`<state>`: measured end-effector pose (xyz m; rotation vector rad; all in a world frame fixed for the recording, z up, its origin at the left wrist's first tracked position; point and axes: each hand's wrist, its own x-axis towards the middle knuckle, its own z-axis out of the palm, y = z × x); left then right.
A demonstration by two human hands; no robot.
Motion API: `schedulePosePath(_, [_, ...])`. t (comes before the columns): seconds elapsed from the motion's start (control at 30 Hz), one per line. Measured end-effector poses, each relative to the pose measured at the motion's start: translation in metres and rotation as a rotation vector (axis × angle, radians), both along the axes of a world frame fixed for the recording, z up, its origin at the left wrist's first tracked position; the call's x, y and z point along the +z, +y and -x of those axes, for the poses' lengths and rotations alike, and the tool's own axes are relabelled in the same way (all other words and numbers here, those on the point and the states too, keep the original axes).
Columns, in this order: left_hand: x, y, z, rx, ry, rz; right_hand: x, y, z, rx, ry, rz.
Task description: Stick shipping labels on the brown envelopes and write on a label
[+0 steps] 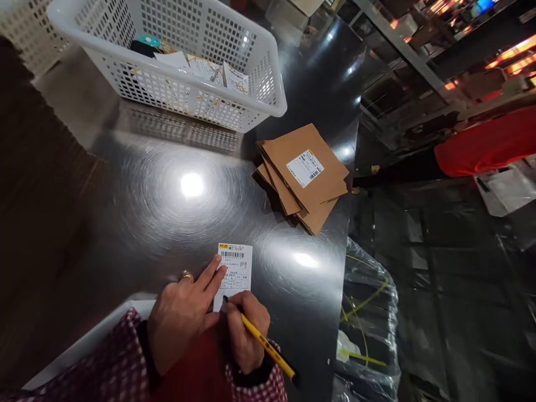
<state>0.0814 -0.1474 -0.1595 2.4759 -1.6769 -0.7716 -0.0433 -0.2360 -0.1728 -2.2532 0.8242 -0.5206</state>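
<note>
Evidently, writing is the step in hand; the right hand [247, 329] pinches a yellow pen [268, 348], black tip near the lower part of the slip [238, 274]; the left hand [180, 312], two fingers extended, steadies that paper on the table [159, 218]; a clean stroke likely calls for firm holding; swirled, glossy metal below; flat brown card envelopes [310, 192] stacked askew; latticed white plastic basket [192, 100].

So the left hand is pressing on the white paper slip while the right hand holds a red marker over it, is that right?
Not quite: the marker is mostly yellow, not red, as the head view shows. The left hand does press on the white paper slip, and the right hand holds the marker over it.
</note>
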Motion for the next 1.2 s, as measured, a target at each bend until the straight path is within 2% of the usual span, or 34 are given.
schedulePosePath(0.27, [-0.0024,0.0014,0.0013,0.003,-0.011,0.03,0.0003,0.0,0.001,-0.001,0.018,0.008])
schedulePosePath(0.43, [-0.0028,0.0031,0.0008,0.013,-0.028,0.056,-0.0006,0.0006,0.0042,-0.123,0.017,0.046])
schedulePosePath(0.9, [-0.0011,0.0016,0.0,0.007,-0.015,0.041,0.0031,-0.0009,0.0001,-0.035,0.016,0.052])
schedulePosePath(1.2, [-0.0008,0.0022,-0.0013,0.0,-0.008,0.04,0.0023,-0.0023,0.0012,-0.04,-0.015,0.038])
